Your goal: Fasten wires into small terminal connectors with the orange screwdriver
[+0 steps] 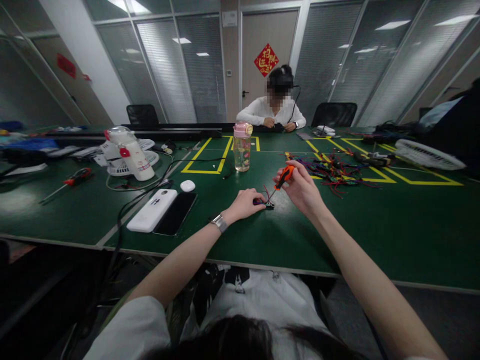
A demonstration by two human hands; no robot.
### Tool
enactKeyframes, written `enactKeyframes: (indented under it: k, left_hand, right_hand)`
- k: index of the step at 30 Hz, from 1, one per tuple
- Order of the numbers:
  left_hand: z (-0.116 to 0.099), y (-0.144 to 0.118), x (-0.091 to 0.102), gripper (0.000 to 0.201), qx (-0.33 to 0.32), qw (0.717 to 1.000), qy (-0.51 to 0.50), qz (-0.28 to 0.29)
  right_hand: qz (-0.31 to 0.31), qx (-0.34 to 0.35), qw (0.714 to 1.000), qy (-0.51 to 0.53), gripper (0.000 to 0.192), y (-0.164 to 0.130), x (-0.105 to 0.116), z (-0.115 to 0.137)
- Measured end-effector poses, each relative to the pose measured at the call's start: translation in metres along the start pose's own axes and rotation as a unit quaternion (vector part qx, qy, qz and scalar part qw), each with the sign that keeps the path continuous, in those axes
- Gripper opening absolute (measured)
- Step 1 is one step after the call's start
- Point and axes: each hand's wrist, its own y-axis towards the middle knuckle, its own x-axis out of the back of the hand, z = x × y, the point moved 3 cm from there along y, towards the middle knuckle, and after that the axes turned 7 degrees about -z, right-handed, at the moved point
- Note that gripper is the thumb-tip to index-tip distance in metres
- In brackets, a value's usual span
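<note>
The left hand's thumb and fingers close on the left end of a small board, hiding that end; exactly where they grip cannot be made out. The right hand has its fingers wrapped round the orange and black handle of a screwdriver, its thin shaft slanting down to the board. Whether the tip sits in a screw is too small to tell. Thin wires rise from the board and partly vanish behind the left fingers.

The board lies on the table, nearer the wearer than the bottle and slightly to its right. Left of the bottle and nearer are a white case, a phone with a dark screen, and a power bank beside it. Farther left stands a jug, covering part of a white slotted thing; beyond it lies a second screwdriver.

Right of the bottle, wires tangle so thickly that single parts blur together. Past the bottle, a co-worker sits with both hands at something dark, its shape unclear. At the far right, a dark form is cut off by the edge.
</note>
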Motion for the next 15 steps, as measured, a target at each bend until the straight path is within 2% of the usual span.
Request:
enactKeyframes:
  k: [15]
  left_hand:
    - [0.0007, 0.0002, 0.0001, 0.017, -0.003, 1.000, 0.000, 0.001]
  right_hand:
    - [-0.009, 0.005, 1.000, -0.001, 0.026, 0.0018, 0.0038, 0.0017]
